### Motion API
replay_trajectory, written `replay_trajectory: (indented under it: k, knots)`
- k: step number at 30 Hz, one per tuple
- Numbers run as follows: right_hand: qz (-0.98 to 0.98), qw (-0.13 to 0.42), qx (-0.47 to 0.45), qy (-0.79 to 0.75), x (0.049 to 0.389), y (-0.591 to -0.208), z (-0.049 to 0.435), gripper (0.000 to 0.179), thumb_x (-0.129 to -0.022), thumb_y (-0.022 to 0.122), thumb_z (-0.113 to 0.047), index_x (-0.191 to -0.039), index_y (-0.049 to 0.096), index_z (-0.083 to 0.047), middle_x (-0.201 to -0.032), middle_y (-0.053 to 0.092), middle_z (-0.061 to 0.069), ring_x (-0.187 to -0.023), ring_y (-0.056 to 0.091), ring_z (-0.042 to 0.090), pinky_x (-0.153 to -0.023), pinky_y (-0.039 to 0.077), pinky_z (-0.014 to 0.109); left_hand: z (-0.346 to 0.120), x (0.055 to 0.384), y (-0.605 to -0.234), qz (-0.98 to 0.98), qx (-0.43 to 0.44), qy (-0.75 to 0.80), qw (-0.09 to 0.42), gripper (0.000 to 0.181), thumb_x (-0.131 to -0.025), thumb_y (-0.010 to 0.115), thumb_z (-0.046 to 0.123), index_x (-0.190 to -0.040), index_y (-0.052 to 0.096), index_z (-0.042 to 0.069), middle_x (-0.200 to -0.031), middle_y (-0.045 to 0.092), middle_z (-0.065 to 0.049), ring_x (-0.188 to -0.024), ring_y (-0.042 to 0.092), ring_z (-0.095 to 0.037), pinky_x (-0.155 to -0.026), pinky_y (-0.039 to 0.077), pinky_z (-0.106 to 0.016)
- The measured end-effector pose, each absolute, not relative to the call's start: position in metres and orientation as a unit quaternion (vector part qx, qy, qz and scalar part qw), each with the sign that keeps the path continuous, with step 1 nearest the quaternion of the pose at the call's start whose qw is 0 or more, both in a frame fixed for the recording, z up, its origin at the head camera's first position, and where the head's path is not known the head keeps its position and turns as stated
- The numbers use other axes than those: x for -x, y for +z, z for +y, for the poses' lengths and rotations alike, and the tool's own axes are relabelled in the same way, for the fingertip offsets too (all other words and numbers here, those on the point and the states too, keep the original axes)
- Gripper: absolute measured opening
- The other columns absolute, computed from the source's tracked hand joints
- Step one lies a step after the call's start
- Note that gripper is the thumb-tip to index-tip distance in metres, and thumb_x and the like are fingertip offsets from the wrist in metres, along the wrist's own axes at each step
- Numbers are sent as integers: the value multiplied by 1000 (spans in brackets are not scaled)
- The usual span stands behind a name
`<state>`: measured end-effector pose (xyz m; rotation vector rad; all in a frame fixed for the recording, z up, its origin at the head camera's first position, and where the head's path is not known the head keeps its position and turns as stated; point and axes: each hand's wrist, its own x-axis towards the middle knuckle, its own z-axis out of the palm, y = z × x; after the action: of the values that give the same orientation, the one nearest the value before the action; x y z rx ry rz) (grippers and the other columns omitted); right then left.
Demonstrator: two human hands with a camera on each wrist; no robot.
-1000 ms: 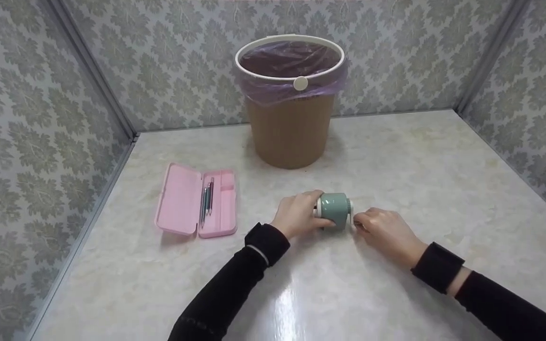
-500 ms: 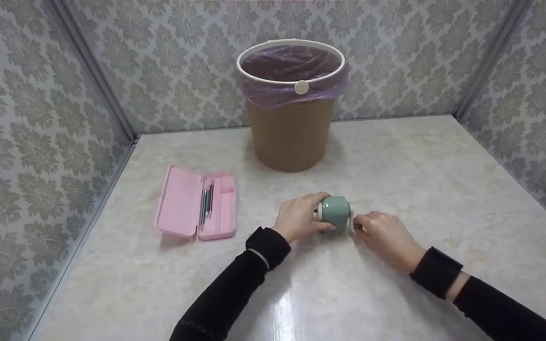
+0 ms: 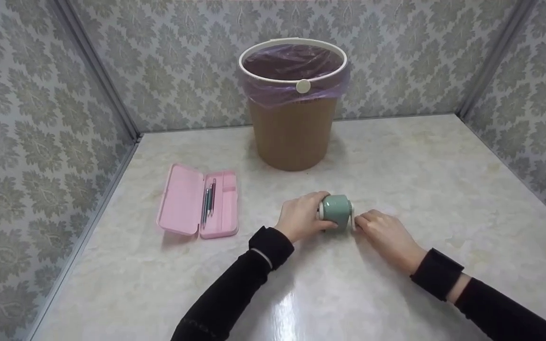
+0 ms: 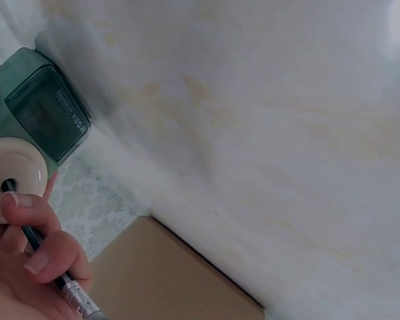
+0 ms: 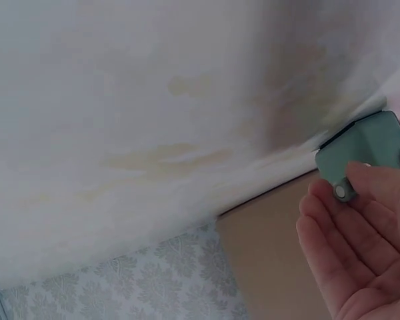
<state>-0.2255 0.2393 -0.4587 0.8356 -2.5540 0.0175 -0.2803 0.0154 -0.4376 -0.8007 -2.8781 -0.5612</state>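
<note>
A green hand-crank pencil sharpener (image 3: pixel 337 210) lies on the table in front of me. My left hand (image 3: pixel 301 219) grips its body from the left. In the left wrist view, the sharpener's cream round face (image 4: pixel 25 167) has a dark pencil (image 4: pixel 32 235) in its hole, and curled fingers of that hand hold the pencil's shaft. On the opposite side, my right hand (image 3: pixel 389 234) pinches the end of the cream crank arm (image 3: pixel 352 219). The right wrist view shows the green crank knob (image 5: pixel 343 192) between thumb and fingers. The pencil's tip is hidden inside the sharpener.
To the left lies an opened pink pencil case (image 3: pixel 228 215) with several pencils (image 3: pixel 208 203) in it. A brown bin (image 3: pixel 294 135) with a purple liner (image 3: pixel 273 94) stands behind the sharpener. Patterned panels (image 3: pixel 197 80) border the table (image 3: pixel 405 156) at the back and sides.
The right hand's fingers have shifted slightly at the crank, and the crank arm shows more plainly now. The left hand keeps its grip on the sharpener. The head view has moved a little.
</note>
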Motion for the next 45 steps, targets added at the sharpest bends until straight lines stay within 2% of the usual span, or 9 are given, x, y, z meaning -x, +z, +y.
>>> replay_trajectory:
  k: [5,18,25,30,38,45]
  knots:
    - [-920,230,-317,-18,227,-460,242,16,-83,76,1,-95,66,-4,-91,71,7,-88,66,24,-71,59,35,16,281,-438,-946,263,-181,51,65,-80,83,53,-134,62,23,-119,74,3,-99,73,-15,-80,59,-37]
    - [-905,251,-344,3,225,-459,250,16,-88,75,-4,-98,64,-6,-93,69,6,-88,64,22,-67,59,32,17,284,-435,-948,279,-146,53,68,-80,82,54,-135,60,20,-121,74,1,-100,74,-17,-79,61,-38]
    - [-883,301,-358,45,231,-433,250,15,-88,77,-5,-100,68,-5,-93,70,7,-88,67,22,-69,60,32,15,291,-428,-951,274,-137,45,68,-80,83,54,-135,60,22,-121,74,1,-102,74,-18,-82,61,-40]
    - [-890,281,-355,58,232,-430,251,13,-88,78,-7,-99,71,-5,-92,72,6,-88,68,22,-70,60,33,16,292,-431,-952,270,-145,21,69,-80,82,55,-136,59,22,-122,74,1,-104,73,-19,-84,60,-41]
    - [-901,267,-333,79,234,-428,249,12,-88,78,-7,-99,72,-6,-93,73,6,-90,69,22,-70,61,34,13,294,-434,-948,273,-163,27,68,-80,83,53,-135,60,22,-123,74,2,-106,73,-18,-86,60,-40]
    - [-899,277,-332,72,234,-425,248,12,-89,77,-8,-100,73,-5,-93,73,6,-90,69,22,-69,60,33,11,296,-435,-944,281,-168,35,67,-79,83,54,-133,61,22,-119,75,2,-103,73,-17,-84,60,-39]
